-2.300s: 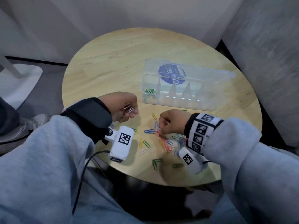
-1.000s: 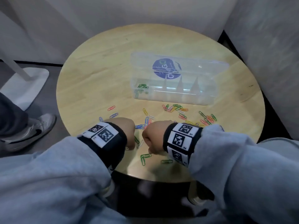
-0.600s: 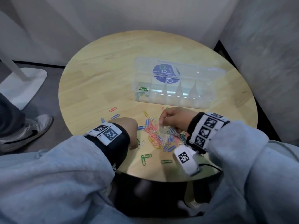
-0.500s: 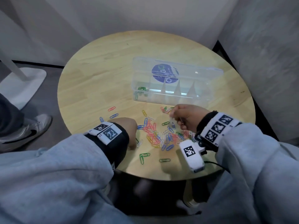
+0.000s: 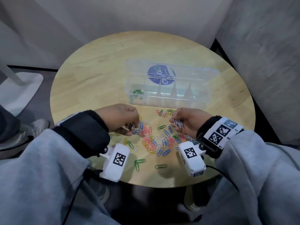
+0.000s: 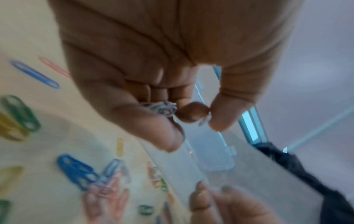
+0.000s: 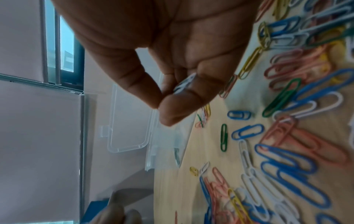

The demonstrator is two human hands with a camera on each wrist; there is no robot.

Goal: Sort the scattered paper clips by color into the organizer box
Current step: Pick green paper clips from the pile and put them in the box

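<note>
A pile of coloured paper clips [image 5: 155,140] lies on the round wooden table [image 5: 97,65] between my hands. My left hand [image 5: 125,119] is curled round a small bunch of white clips [image 5: 132,125], which show blurred in its fingers [image 6: 161,108] in the left wrist view. My right hand [image 5: 186,122] pinches several white clips [image 5: 177,122] between thumb and finger, also seen as white clips [image 7: 184,84] in the right wrist view. The clear organizer box [image 5: 201,98] stands open behind the pile, with green clips [image 5: 137,92] in its leftmost compartment.
A few green clips [image 5: 138,163] lie apart near the table's front edge, and a small mixed cluster [image 5: 164,112] sits just in front of the box. Grey walls close in behind and to the right. A white stand base [image 5: 17,90] and a shoe [image 5: 30,129] are on the floor at left.
My left hand has lifted from the table and turned palm inward with white clips in it. My right hand has come up off the pile holding white clips.
</note>
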